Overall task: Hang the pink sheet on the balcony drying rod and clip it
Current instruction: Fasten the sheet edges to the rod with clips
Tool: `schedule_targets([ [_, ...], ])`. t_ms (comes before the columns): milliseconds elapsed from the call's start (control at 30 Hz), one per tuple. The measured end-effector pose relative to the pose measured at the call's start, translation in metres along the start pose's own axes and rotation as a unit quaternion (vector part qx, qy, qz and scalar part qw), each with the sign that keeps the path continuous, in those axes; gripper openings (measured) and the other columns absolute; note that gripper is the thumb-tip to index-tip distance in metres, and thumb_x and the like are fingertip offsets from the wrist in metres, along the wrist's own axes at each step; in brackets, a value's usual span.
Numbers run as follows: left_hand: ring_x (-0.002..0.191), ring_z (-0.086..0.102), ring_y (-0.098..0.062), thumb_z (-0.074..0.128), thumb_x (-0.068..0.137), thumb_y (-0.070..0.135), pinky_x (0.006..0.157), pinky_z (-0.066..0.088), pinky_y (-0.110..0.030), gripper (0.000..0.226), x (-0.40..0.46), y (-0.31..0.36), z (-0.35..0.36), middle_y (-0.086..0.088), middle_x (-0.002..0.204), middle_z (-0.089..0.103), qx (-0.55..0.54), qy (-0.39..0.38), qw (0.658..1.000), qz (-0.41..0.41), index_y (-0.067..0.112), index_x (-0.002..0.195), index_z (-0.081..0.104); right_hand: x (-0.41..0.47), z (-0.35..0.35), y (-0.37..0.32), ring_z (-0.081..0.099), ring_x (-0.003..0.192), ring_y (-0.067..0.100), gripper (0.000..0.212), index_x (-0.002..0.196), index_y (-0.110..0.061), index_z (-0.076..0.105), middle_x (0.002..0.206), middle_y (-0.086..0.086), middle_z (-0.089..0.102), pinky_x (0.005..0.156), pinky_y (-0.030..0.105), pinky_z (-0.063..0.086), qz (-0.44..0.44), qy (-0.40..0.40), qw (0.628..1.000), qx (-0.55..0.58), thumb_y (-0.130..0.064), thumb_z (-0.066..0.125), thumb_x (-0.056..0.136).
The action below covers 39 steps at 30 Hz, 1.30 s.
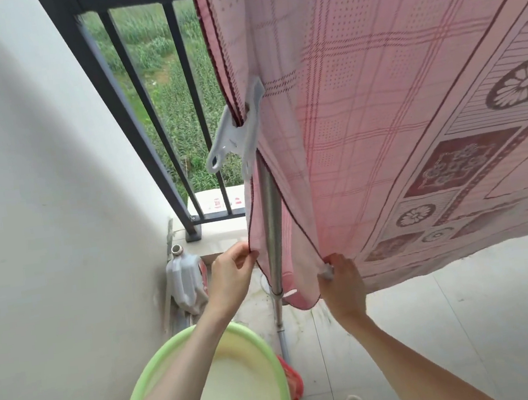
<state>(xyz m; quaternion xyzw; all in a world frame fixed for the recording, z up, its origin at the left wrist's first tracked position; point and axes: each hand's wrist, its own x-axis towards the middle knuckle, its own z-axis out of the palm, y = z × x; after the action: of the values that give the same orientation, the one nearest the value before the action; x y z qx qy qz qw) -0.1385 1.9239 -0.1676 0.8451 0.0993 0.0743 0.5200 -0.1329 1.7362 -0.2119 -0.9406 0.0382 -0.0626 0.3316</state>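
The pink patterned sheet [375, 95] hangs down over the right and top of the view. A large white clip [238, 130] is clamped on its dark-trimmed edge, above the metal pole [272, 225] of the drying stand. My left hand [230, 277] pinches the sheet's lower left edge, left of the pole. My right hand [342, 281] grips the other lower edge to the pole's right and seems to hold a small white object; I cannot tell what it is. The rod itself is hidden under the fabric.
A green basin [164, 375] sits on the floor below my left arm, close to the white wall [45, 224]. A white plastic jug [185, 282] stands in the corner. Black balcony railing [131, 83] is ahead, with green field beyond. Tiled floor [451, 326] extends to the right.
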Motion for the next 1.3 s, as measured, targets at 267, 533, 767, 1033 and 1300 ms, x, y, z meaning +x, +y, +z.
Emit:
schedule_targets([
  [267, 0.067, 0.06, 0.011, 0.063, 0.081, -0.003, 0.073, 0.049, -0.013, 0.03, -0.001, -0.006, -0.01, 0.028, 0.065, 0.067, -0.039, -0.019, 0.999, -0.007, 0.026, 0.075, 0.067, -0.017, 0.051, -0.045, 0.058, 0.077, 0.023, 0.023, 0.087, -0.017, 0.064, 0.078, -0.001, 0.065, 0.056, 0.033, 0.049, -0.089, -0.053, 0.994, 0.034, -0.005, 0.058, 0.068],
  [533, 0.065, 0.059, 0.01, 0.062, 0.08, -0.008, 0.071, 0.047, -0.008, 0.034, 0.009, -0.01, -0.02, 0.022, 0.063, 0.068, -0.081, -0.05, 0.995, -0.017, 0.025, 0.071, 0.067, -0.02, 0.075, -0.059, 0.059, 0.049, 0.024, 0.02, 0.071, -0.013, 0.066, 0.057, 0.001, 0.063, 0.038, 0.029, 0.044, -0.05, -0.007, 0.999, -0.009, -0.006, 0.067, 0.052],
  [767, 0.083, 0.066, -0.005, 0.062, 0.082, -0.004, 0.083, 0.049, -0.019, 0.03, 0.001, -0.015, -0.016, 0.009, 0.081, 0.07, -0.088, -0.1, 0.991, 0.012, 0.026, 0.08, 0.066, -0.019, 0.085, -0.063, 0.053, 0.033, 0.021, 0.008, 0.057, -0.017, 0.065, 0.043, -0.001, 0.059, 0.033, 0.023, 0.039, -0.012, 0.005, 0.999, -0.034, -0.018, 0.059, 0.051],
  [1033, 0.079, 0.063, -0.015, 0.068, 0.077, 0.018, 0.075, 0.052, -0.025, 0.016, 0.003, 0.003, 0.003, 0.003, 0.08, 0.063, 0.011, -0.042, 0.998, 0.035, 0.027, 0.08, 0.055, -0.019, 0.086, -0.058, 0.054, 0.036, 0.026, 0.012, 0.054, -0.016, 0.061, 0.044, 0.001, 0.059, 0.037, 0.026, 0.039, -0.015, 0.046, 0.999, 0.002, -0.007, 0.068, 0.057],
  [1300, 0.076, 0.057, -0.003, 0.063, 0.082, 0.007, 0.073, 0.046, -0.015, 0.006, 0.009, -0.015, -0.007, -0.009, 0.086, 0.059, 0.017, -0.058, 0.998, 0.032, 0.011, 0.085, 0.065, -0.038, 0.075, -0.042, 0.049, 0.066, 0.013, 0.032, 0.099, -0.014, 0.048, 0.081, 0.001, 0.057, 0.06, 0.024, 0.038, 0.254, -0.236, 0.871, 0.348, -0.032, 0.064, 0.078],
])
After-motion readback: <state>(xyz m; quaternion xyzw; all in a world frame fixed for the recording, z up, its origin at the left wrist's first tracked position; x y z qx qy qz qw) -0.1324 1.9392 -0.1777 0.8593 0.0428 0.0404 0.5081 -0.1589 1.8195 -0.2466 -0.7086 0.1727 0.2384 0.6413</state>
